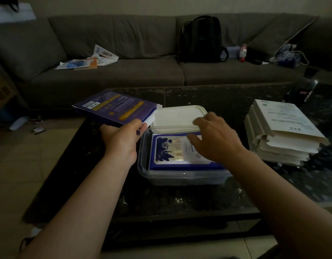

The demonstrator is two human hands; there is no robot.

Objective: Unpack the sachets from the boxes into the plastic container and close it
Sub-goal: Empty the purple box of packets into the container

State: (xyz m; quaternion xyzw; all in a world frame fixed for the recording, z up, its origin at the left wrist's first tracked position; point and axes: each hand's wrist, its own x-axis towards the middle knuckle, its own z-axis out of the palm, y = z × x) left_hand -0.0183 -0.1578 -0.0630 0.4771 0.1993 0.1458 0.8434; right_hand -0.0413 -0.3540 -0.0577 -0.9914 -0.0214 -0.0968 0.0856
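The blue sachet lies flat inside the plastic container on the counter. My right hand is over it, fingers loose, holding nothing, probably to press it level. Left of the container my left hand grips the purple box, out of the way. The lid waits at the container's far edge.

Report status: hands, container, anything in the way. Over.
Left hand grips purple box. Right hand open over sachets in plastic container. Lid off, at container's far rim. Nothing in the way.
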